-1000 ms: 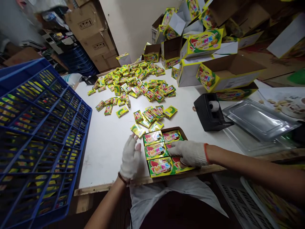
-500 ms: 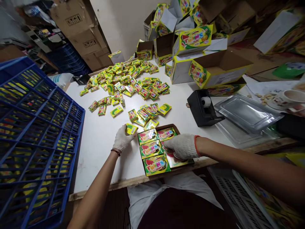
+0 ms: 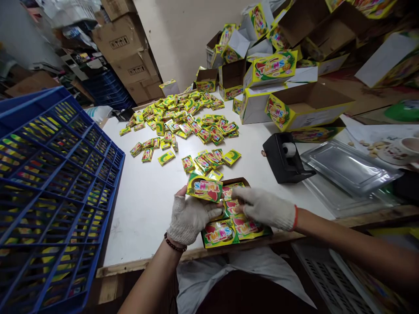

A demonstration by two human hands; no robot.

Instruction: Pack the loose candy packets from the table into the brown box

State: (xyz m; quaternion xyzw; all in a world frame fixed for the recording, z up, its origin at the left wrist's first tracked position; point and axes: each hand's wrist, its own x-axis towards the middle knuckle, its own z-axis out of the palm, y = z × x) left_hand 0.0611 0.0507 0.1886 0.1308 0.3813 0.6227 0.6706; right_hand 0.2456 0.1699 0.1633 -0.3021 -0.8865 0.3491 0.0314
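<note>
My left hand (image 3: 190,216), in a white fingerless glove, grips a yellow candy packet (image 3: 204,189) and holds it upside down above the open cardboard box (image 3: 244,182) at the table's near edge. The box holds several packets laid flat (image 3: 220,232). My right hand (image 3: 263,207), in a white glove with a red cuff, rests on the packets inside the box, fingers bent over one of them.
A heap of small yellow packets (image 3: 183,117) spreads over the white table (image 3: 144,196). A black tape dispenser (image 3: 284,158) and clear plastic trays (image 3: 347,168) lie to the right. Open printed cartons (image 3: 304,107) stack behind. A blue crate (image 3: 49,183) stands on the left.
My left hand picked a packet off the table, then lifted it over the box. My right hand stayed on the packets in the box.
</note>
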